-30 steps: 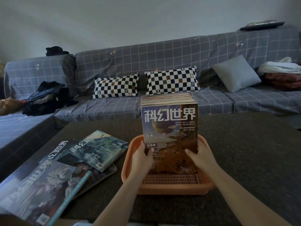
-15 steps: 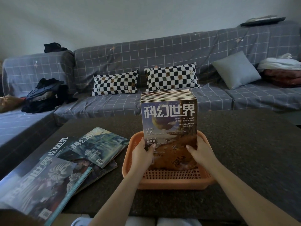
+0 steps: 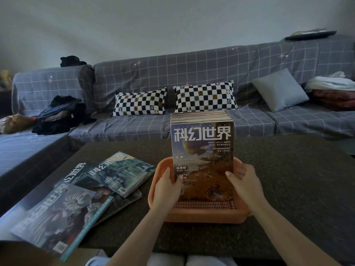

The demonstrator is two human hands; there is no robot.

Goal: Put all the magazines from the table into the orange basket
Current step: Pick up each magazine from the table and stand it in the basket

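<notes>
A thick stack of magazines [image 3: 202,143] stands upright on its lower edge inside the orange basket [image 3: 205,212], front cover facing me. My left hand [image 3: 168,186] grips the stack's lower left side, thumb on the cover. My right hand [image 3: 245,184] grips its lower right side the same way. Several more magazines lie flat and overlapping on the dark table [image 3: 288,179] to the basket's left: one with a teal-grey cover [image 3: 120,172] nearest the basket, another with a pale spiral picture [image 3: 63,214] at the table's near left corner, darker ones underneath.
A grey checked sofa [image 3: 192,73] wraps the table's far and left sides, with two black-and-white checkered cushions [image 3: 204,96], a plain grey cushion [image 3: 280,89], a dark backpack [image 3: 61,114] and folded cloth [image 3: 330,85]. My knees show below the table's near edge.
The stack has stayed upright in the basket between both hands. My hands have shifted slightly on its sides, and my head has tilted a little.
</notes>
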